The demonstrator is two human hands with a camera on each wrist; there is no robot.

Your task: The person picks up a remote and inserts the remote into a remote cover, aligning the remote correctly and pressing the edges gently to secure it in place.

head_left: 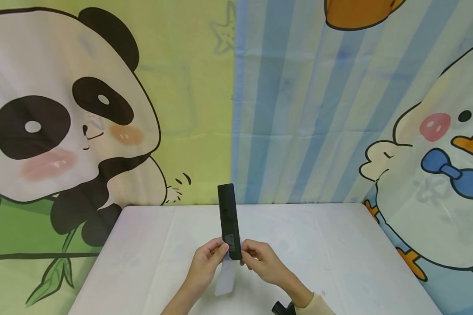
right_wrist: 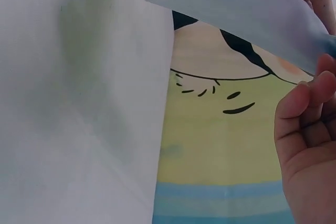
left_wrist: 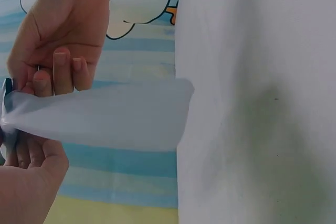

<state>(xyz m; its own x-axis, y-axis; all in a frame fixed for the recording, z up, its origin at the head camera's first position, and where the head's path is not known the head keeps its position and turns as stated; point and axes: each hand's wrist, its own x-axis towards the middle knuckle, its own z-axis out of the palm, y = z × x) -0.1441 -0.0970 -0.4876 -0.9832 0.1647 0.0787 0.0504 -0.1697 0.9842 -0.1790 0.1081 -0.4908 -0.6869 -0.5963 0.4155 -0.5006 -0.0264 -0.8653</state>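
l hand [head_left: 206, 263], r hand [head_left: 266, 262] hold blk bar [head_left: 228, 214] – frosted sleeve [head_left: 225, 281] below

You have two bare hands, your left hand [head_left: 205, 261] and your right hand [head_left: 263, 263], and the nails on your fingers [left_wrist: 62, 74] look short. Your right arm wears a pale cream sleeve [head_left: 316, 305] that looks plain, its cuff ending around your wrist. Your left forearm [head_left: 185, 294] is bare down to the frame's edge. An angular black piece [head_left: 282, 309] shows beside your sleeve; you can't tell whether it is worn.
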